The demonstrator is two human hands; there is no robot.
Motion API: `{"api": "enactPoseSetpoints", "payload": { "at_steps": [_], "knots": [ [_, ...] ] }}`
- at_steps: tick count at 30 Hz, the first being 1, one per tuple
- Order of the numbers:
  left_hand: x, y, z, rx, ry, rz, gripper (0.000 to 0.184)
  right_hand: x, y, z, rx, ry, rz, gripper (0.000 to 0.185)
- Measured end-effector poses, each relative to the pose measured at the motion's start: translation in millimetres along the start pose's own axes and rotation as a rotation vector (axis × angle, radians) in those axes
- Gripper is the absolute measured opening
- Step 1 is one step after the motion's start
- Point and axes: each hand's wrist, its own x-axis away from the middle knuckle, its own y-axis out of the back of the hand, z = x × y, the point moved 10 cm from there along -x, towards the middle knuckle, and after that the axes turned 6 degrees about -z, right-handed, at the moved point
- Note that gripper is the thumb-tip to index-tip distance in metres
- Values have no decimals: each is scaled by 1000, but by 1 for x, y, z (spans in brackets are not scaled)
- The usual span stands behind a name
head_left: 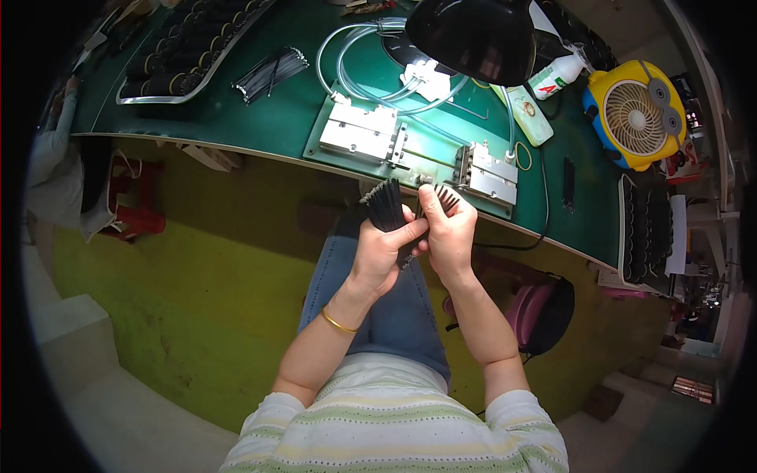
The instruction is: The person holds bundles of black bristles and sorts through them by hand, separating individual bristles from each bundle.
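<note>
Both hands full at the green bench [213,122]!
The left hand [380,247] gripped a black strip bundle [385,206], the right hand [451,230] pinched a few strips [448,199], right at the near edge; metal fixtures [359,130], black lamp [473,39] and yellow fan [637,117] stood beyond, green floor [236,299] below.

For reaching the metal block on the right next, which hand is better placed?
Probably the right hand: it is nearer that metal block and holds a small fan of dark strips. The left hand is farther off and holds a thicker black bundle.
</note>
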Motion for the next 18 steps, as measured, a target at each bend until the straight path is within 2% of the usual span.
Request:
{"api": "enactPoseSetpoints", "payload": {
  "at_steps": [13, 16, 18],
  "knots": [
    [-1, 2, -3, -88, -52, -38, 9, -4, 4, -9, -36, -67, -22, 22],
    [-1, -3, -4, -108, -64, 19, 6, -5, 2, -9, -62, -43, -19, 23],
    [0, -3, -4, -32, 1, 39, 5, -5, 1, -6, -76, -27, -20, 24]
  ]
}}
